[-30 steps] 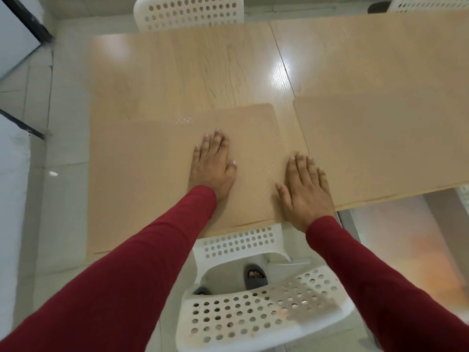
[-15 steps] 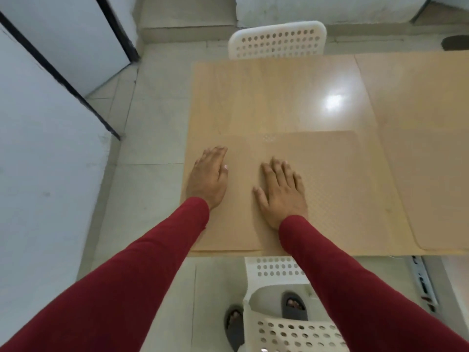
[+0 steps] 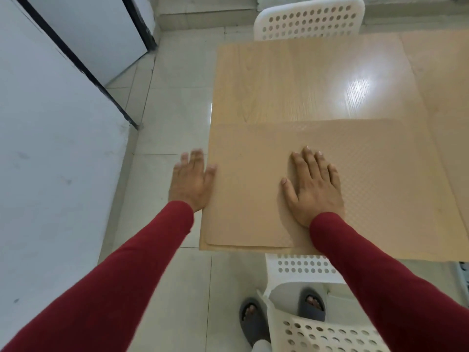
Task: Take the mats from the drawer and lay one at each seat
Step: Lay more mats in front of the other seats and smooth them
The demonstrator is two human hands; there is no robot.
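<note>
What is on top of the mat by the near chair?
Only the right hand lies flat on the mat. The left hand is past its edge, over the floor.

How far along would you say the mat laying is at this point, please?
Done: a mat lies flat at the near seat, by the near chair. In hand: the right hand presses it flat; the left hand sits at the table edge. Left: the far chair has no mat.

Dark red long sleeves [image 3: 132,283], seemingly grey slippers [image 3: 253,323]
</note>
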